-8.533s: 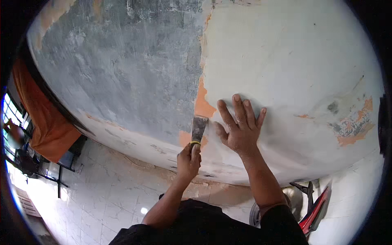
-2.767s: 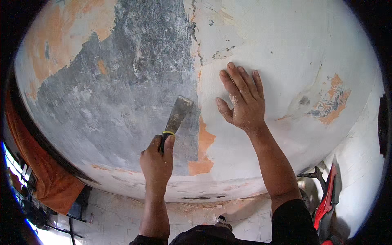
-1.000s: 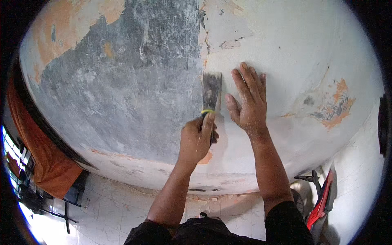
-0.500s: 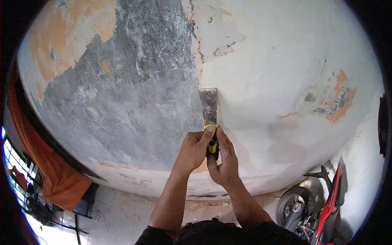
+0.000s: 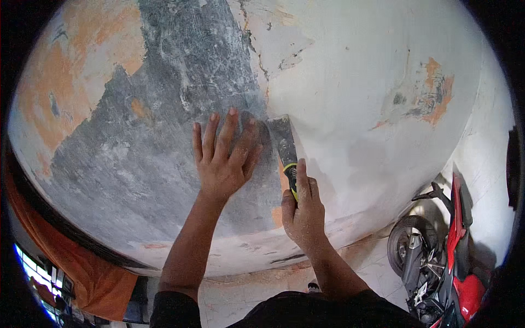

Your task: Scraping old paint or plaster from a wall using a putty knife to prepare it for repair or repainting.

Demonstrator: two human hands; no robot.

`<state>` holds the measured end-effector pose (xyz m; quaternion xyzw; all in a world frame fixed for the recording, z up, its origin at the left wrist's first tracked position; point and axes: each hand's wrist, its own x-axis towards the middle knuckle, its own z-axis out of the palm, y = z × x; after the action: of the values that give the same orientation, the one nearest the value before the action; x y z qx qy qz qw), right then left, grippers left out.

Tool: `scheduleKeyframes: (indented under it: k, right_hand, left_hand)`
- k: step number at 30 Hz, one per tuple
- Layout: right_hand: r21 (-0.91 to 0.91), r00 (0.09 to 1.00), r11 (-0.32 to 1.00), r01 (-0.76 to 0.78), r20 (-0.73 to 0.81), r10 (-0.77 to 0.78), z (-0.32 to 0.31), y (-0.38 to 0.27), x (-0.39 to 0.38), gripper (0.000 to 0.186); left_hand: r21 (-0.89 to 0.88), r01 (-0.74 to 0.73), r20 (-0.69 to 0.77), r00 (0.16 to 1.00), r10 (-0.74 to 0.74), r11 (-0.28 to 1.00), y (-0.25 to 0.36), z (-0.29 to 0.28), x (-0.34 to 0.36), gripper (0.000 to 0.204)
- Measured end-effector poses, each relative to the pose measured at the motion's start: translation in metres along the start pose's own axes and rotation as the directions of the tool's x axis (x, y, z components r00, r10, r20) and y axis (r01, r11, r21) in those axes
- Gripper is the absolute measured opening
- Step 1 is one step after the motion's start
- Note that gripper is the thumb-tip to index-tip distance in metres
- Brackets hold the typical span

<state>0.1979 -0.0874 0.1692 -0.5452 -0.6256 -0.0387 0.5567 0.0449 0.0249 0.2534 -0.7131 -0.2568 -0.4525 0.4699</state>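
grey, scuffed bare wall surface lies behind the left hand, whose fingers are straight and parted, palm toward the wall, with nothing in their grasp; they seem to rest against it as a brace. to the right of those fingers, the right hand is curled around the black-and-yellow handle of a flat steel scraper, forefinger stretched along the handle and thumb on its left side. the scraper's broad, dusty blade points up and a little left from the right fingers, its end at the border between the grey and a smooth off-white paint coat. whether that edge is biting under the coat, i cannot tell.

below the blade, just left of the right fingers, runs a ragged orange strip of exposed underlayer; above the blade, a dark, jagged crack continues the border. judging by this, the step in hand is scraping back the off-white edge. the next move seems to call for a low blade angle, a firm push from the right hand, and left fingers held clear of the blade's path.
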Motion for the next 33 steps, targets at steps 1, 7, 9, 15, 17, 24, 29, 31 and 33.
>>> scheduleKeyframes:
  k: [1, 7, 9, 15, 17, 24, 29, 31, 33]
  right_hand:
    - [-0.018, 1.0, 1.0, -0.017, -0.023, 0.016, -0.005, -0.009, 0.006, 0.075]
    - [-0.125, 0.979, 0.972, -0.2, 0.011, 0.203, -0.025, -0.041, 0.011, 0.07]
    - [-0.16, 0.981, 0.968, -0.195, -0.014, 0.196, -0.019, -0.039, 0.002, 0.069]
    - [-0.175, 0.984, 0.968, -0.179, -0.033, 0.176, -0.039, -0.061, 0.022, 0.068]
    - [-0.159, 0.976, 0.965, -0.21, 0.018, 0.216, -0.04, -0.061, 0.008, 0.068]
    - [-0.125, 0.985, 0.98, -0.154, -0.099, 0.142, -0.029, -0.056, 0.031, 0.066]
    - [-0.095, 0.987, 0.983, -0.155, -0.067, 0.149, -0.017, -0.042, 0.005, 0.066]
    - [-0.093, 0.985, 0.986, -0.136, -0.124, 0.124, -0.01, -0.041, 0.016, 0.066]
    - [-0.104, 0.984, 0.985, -0.138, -0.124, 0.125, -0.011, -0.045, 0.031, 0.066]
  left_hand:
    - [-0.018, -0.01, -0.003, 1.0, 0.01, 1.0, 0.0, 0.003, 0.003, 0.051]
    - [0.061, -0.018, 0.181, 0.984, 0.007, 0.998, -0.003, 0.012, 0.002, 0.069]
    - [0.003, 0.044, 0.174, 0.984, -0.044, 0.999, 0.001, 0.013, 0.001, 0.064]
    - [0.009, 0.056, 0.188, 0.981, -0.056, 0.998, -0.001, 0.012, 0.003, 0.063]
    - [0.021, 0.042, 0.182, 0.982, -0.045, 0.999, -0.003, 0.011, 0.0, 0.062]
    - [-0.021, 0.046, 0.153, 0.987, -0.042, 0.999, 0.001, 0.012, 0.005, 0.057]
    - [-0.008, 0.054, 0.152, 0.987, -0.052, 0.999, 0.0, 0.013, 0.003, 0.054]
    - [-0.019, 0.054, 0.166, 0.985, -0.05, 0.998, 0.002, 0.011, 0.002, 0.053]
    - [-0.023, 0.052, 0.143, 0.988, -0.048, 0.998, -0.001, 0.012, 0.004, 0.052]
